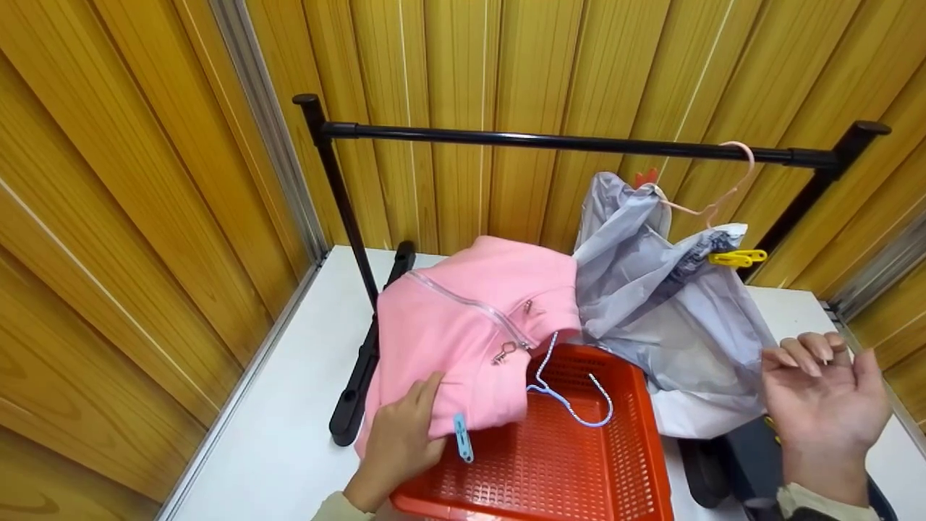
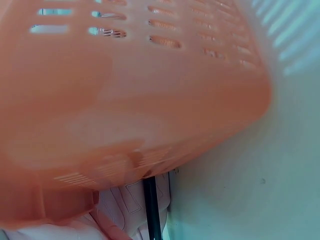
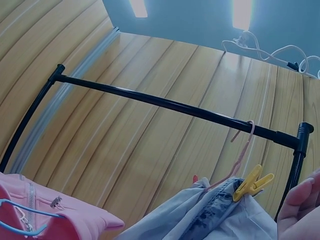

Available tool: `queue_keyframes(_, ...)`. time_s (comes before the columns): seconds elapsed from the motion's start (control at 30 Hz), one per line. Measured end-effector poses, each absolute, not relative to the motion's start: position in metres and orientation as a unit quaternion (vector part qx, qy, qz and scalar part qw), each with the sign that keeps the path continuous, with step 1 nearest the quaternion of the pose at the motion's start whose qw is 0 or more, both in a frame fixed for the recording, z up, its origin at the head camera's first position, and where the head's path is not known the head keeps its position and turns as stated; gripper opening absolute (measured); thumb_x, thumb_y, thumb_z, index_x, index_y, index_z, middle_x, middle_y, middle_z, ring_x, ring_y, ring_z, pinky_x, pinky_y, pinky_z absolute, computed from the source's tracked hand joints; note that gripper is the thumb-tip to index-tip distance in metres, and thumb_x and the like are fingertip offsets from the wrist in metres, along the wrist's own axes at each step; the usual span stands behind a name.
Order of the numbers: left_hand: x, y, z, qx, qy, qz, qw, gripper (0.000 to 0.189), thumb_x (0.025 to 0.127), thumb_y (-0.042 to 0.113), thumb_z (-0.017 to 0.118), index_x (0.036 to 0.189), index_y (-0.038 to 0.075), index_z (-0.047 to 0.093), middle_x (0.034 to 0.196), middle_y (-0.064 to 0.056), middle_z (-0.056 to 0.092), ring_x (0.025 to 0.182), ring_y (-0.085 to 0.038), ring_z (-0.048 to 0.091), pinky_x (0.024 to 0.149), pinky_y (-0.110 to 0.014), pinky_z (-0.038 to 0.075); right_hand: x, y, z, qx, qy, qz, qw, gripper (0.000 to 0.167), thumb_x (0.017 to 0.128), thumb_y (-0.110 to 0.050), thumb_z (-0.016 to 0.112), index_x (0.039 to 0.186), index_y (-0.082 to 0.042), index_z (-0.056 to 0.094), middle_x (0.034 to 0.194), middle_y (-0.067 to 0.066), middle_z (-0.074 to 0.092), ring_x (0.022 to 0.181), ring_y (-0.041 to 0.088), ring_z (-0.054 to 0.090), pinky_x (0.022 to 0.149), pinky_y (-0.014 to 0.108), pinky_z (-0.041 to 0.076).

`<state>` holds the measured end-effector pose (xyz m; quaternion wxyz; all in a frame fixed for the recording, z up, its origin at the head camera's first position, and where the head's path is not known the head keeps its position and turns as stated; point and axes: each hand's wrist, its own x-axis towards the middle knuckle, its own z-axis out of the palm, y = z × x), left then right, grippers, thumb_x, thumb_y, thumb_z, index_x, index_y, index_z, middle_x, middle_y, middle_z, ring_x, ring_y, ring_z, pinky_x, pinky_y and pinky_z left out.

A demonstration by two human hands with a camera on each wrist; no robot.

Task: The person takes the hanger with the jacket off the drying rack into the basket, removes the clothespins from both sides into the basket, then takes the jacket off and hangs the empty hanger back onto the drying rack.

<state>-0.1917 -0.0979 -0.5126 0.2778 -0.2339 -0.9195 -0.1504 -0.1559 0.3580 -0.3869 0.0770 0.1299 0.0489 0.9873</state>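
Observation:
A pink zip-up jacket (image 1: 463,325) lies over the left side of the red basket, on a blue-and-white hanger (image 1: 557,398) whose hook sticks out at the collar. My left hand (image 1: 401,441) holds the jacket by its near shoulder, with the thumb below and partly hidden. Beside those fingers, a light blue clothespin (image 1: 463,438) is clipped on the fabric. On the right my right hand (image 1: 825,394) is raised palm up, fingers loosely bent and holding nothing. Nearest to it hangs a grey-white garment (image 1: 673,311) on a pink hanger (image 1: 745,184), with a yellow clothespin (image 1: 738,258).
A black clothes rack (image 1: 506,137) spans the back, its left foot (image 1: 354,394) on the white table (image 1: 253,434). The red basket (image 1: 640,434) stands in front of the rack. A red clothespin (image 1: 646,178) grips the grey garment's far shoulder. Wood-patterned walls (image 1: 448,65) enclose the table.

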Motion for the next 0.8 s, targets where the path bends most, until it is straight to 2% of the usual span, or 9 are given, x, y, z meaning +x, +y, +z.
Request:
queue_keyframes(0.27,-0.191,-0.097,-0.512,-0.232,-0.922,-0.148,0.274,0.079,0.061,0.031,0.079,0.133,0.008,0.053,0.092,-0.001,0.062,0.055,-0.014,0.047,0.047,-0.027,0.042,-0.155,0.357,-0.388,0.128,0.048,0.988,0.067,0.068,0.1,-0.054,0.025,0.091,0.009,0.05,0.076,0.021,0.043,0.06,0.036,0.035,0.064,0.048,0.03)
queue_keyframes(0.47,-0.191,-0.097,-0.512,-0.233,-0.921,-0.149,0.274,0.078,0.064,0.034,0.079,0.133,0.009,0.053,0.093,-0.001,0.062,0.057,-0.014,0.048,0.049,-0.027,0.044,-0.155,0.352,-0.389,0.124,0.032,0.989,0.074,0.064,0.1,-0.049,0.03,0.092,0.011,0.051,0.075,0.022,0.044,0.06,0.035,0.035,0.064,0.048,0.032)
queue_keyframes(0.6,-0.192,-0.097,-0.513,-0.236,-0.918,-0.151,0.281,0.079,0.061,0.031,0.08,0.132,0.008,0.053,0.092,-0.001,0.062,0.055,-0.014,0.047,0.048,-0.027,0.043,-0.153,0.348,-0.392,0.126,0.01,0.989,0.082,0.058,0.1,-0.045,0.035,0.094,0.011,0.052,0.075,0.023,0.046,0.06,0.036,0.036,0.066,0.048,0.033)
queue_keyframes(0.8,-0.193,-0.098,-0.512,-0.241,-0.914,-0.16,0.283,0.077,0.063,0.031,0.079,0.132,0.008,0.054,0.093,-0.001,0.062,0.054,-0.014,0.046,0.047,-0.027,0.042,-0.152,0.341,-0.394,0.138,-0.018,0.988,0.071,0.056,0.099,-0.042,0.04,0.094,0.012,0.053,0.075,0.024,0.048,0.061,0.035,0.036,0.068,0.047,0.033)
